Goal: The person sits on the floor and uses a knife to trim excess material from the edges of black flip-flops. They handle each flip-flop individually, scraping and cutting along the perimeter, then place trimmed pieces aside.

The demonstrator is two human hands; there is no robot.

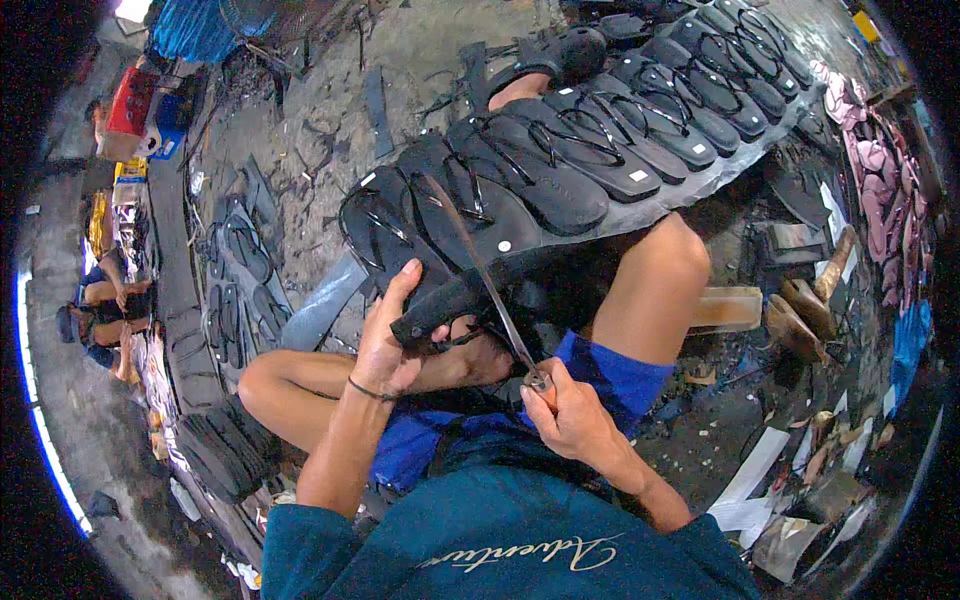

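My left hand (388, 345) grips a black flip-flop sole (455, 298), tilted nearly edge-on above my lap, the thumb along its near end. My right hand (575, 412) is closed around the short handle of a long, thin metal tool (484, 272). Its narrow, brownish shaft slants up and left, passing in front of the sole. Whether it touches the sole, I cannot tell. Just beyond my hands, a row of black flip-flops (560, 203) with shiny straps lies on a grey sheet (690, 192); several carry small white stickers.
Pinkish flip-flops (880, 190) are heaped at the far right. More dark flip-flops (240, 260) and rubber scraps (377, 110) lie to the left. A wooden block (725, 309) sits beside my right knee, near white strips (752, 470). Another person (105, 320) sits at the far left.
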